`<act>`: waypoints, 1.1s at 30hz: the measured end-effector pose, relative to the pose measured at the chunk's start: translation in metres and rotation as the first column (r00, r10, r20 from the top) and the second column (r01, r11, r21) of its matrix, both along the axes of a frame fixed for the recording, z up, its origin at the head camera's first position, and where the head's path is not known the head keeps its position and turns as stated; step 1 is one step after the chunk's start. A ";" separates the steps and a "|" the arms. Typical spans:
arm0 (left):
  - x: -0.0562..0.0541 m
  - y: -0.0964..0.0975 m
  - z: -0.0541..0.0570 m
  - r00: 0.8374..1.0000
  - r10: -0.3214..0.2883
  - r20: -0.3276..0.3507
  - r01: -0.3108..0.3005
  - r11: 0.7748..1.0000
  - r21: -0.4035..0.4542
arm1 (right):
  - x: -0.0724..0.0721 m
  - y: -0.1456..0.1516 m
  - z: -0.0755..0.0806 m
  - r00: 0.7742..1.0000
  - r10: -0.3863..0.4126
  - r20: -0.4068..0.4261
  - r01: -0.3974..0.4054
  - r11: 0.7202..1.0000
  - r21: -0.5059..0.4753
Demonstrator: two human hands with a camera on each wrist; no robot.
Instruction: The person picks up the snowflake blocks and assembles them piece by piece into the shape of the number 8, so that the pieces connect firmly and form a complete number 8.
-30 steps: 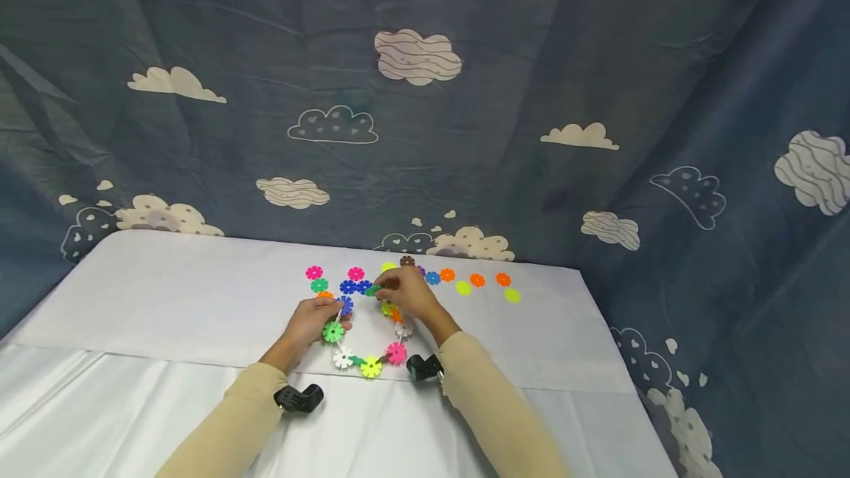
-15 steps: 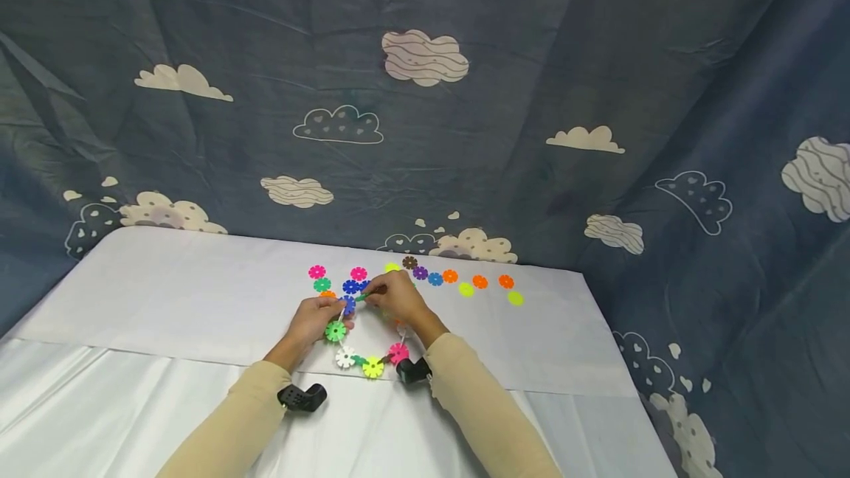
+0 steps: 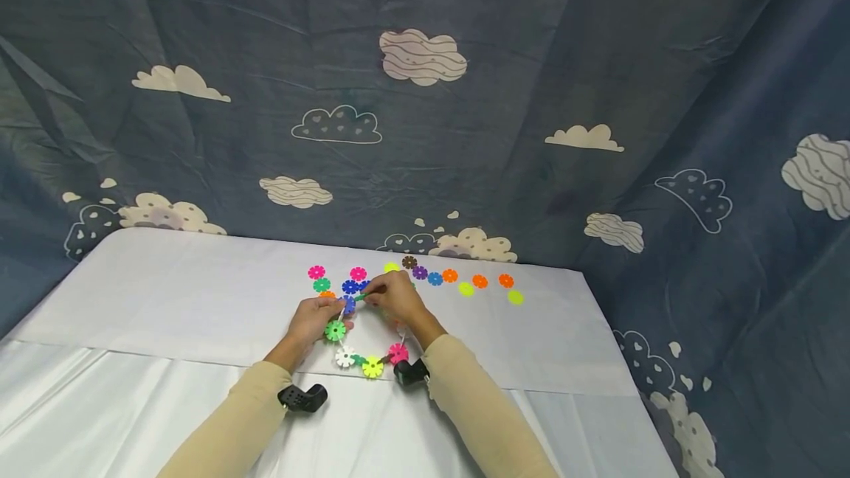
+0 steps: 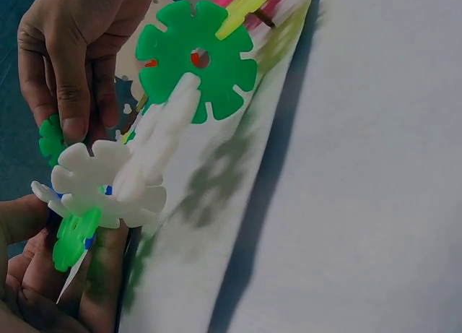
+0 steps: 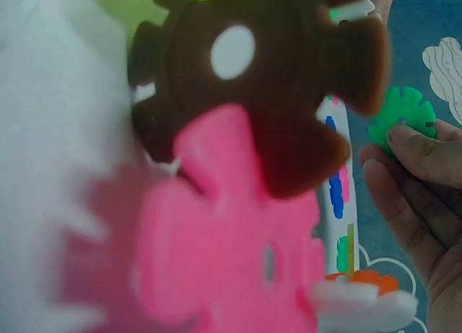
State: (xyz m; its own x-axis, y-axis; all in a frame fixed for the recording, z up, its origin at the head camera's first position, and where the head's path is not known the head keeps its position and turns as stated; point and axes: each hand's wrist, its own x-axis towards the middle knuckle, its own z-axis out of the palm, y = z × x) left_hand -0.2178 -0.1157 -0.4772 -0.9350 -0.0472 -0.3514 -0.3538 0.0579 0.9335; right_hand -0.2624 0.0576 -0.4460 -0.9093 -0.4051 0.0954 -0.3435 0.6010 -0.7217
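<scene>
In the head view, my left hand [image 3: 311, 324] grips the end of a linked chain of notched plastic flower discs, at its blue disc [image 3: 349, 305]. My right hand [image 3: 396, 295] pinches a green disc [image 5: 403, 115] between thumb and fingers, its edge right at the blue disc. From the blue disc the chain curves down through a light green disc [image 3: 335, 330], a white disc [image 3: 344, 357], a yellow disc [image 3: 373, 367] and a pink disc [image 3: 398, 353]. Beyond that, the right hand covers part of it. Brown and pink discs loom close in the right wrist view.
Loose discs lie along the back of the white-covered table [image 3: 199, 293], among them a pink disc [image 3: 316, 272], a brown disc [image 3: 409, 262], a purple disc [image 3: 420, 273] and an orange disc [image 3: 507, 281]. Behind the table hangs a dark cloud-patterned curtain [image 3: 465, 168].
My right hand has moved left, bringing the green disc up to the blue one, and has stayed there over the last half second. The left hand keeps its grip in place.
</scene>
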 end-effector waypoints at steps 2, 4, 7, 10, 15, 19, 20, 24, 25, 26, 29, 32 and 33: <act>0.000 0.000 0.000 1.000 0.003 0.001 -0.003 1.000 0.000 | 0.000 0.000 0.000 1.000 -0.004 -0.002 0.004 1.000 0.003; 0.000 0.000 -0.001 1.000 0.005 0.004 -0.005 1.000 -0.002 | 0.001 0.001 0.000 1.000 -0.006 -0.003 0.006 1.000 0.008; 0.001 0.000 -0.001 1.000 0.003 0.000 -0.003 1.000 0.002 | 0.001 0.001 -0.001 1.000 -0.009 -0.004 0.009 1.000 0.002; 0.001 0.000 -0.001 1.000 0.009 0.000 -0.009 1.000 0.006 | 0.002 0.001 -0.002 1.000 -0.018 0.005 0.018 1.000 -0.020; 0.001 0.001 0.000 1.000 0.011 0.002 -0.011 1.000 -0.012 | 0.002 0.001 -0.004 0.999 -0.027 0.030 0.028 0.998 -0.058; 0.001 0.002 0.001 1.000 0.008 -0.010 -0.008 1.000 -0.029 | 0.002 -0.001 -0.005 1.000 -0.008 0.008 0.009 0.997 -0.077; 0.000 0.003 0.001 1.000 0.009 -0.014 -0.009 0.999 -0.033 | 0.002 -0.001 -0.005 1.000 -0.008 0.001 0.008 0.997 -0.083; 0.000 0.006 0.002 0.999 0.021 -0.027 -0.021 1.000 -0.014 | 0.001 -0.002 -0.008 1.000 -0.017 0.008 0.018 0.993 -0.114; 0.000 0.006 0.002 0.999 0.023 -0.025 -0.024 1.000 -0.009 | 0.001 -0.003 -0.009 1.000 -0.018 0.019 0.021 0.992 -0.123; 0.000 0.007 0.003 0.999 0.021 -0.024 -0.021 1.000 -0.006 | 0.002 -0.003 -0.010 0.999 -0.022 0.033 0.026 0.992 -0.127; 0.000 0.007 0.002 1.000 -0.001 -0.028 0.001 1.000 -0.009 | 0.001 -0.003 -0.011 0.999 -0.012 0.042 0.017 0.993 -0.119; 0.001 0.006 0.001 0.999 -0.026 -0.031 0.025 1.000 -0.016 | 0.000 -0.003 -0.009 1.000 0.023 0.017 -0.021 0.996 -0.082; 0.001 0.006 0.001 0.998 -0.039 -0.039 0.038 0.999 -0.009 | 0.000 -0.003 -0.008 0.999 0.035 0.010 -0.034 0.997 -0.069</act>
